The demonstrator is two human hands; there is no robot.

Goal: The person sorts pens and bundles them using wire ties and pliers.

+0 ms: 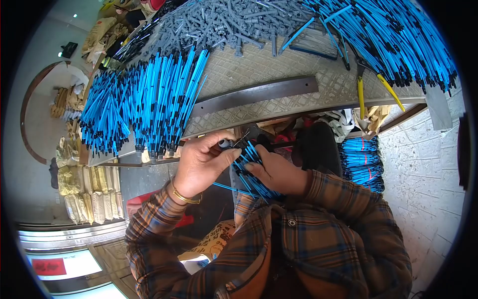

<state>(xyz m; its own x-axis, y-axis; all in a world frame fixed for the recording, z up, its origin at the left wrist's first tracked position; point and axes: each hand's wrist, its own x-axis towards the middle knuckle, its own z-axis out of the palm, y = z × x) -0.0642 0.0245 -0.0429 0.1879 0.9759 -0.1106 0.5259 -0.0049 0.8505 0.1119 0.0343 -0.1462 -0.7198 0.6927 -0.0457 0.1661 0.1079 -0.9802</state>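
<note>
Over my lap, just off the table's near edge, my two hands meet. My left hand (pixel 201 162) is closed, its thumb and forefinger pinching a small dark grey plastic fitting (pixel 225 143) with a round opening. In my right hand (pixel 279 172) is a bunch of thin blue rods (pixel 256 185) with black ends, the fingers wrapped round it. The upper ends of the rods come close to the fitting; whether they touch cannot be made out. A thin dark tip sticks up between the hands. One blue rod slants out to the left below the bunch.
Blue rods (pixel 164 99) lie in a heap at the table's left, with more rods (pixel 393 40) at the far right. Grey plastic fittings (pixel 219 25) pile up at the back. A dark metal strip (pixel 259 93) and yellow-handled pliers (pixel 371 82) lie nearer. Bundled rods (pixel 361 162) stack beside the table.
</note>
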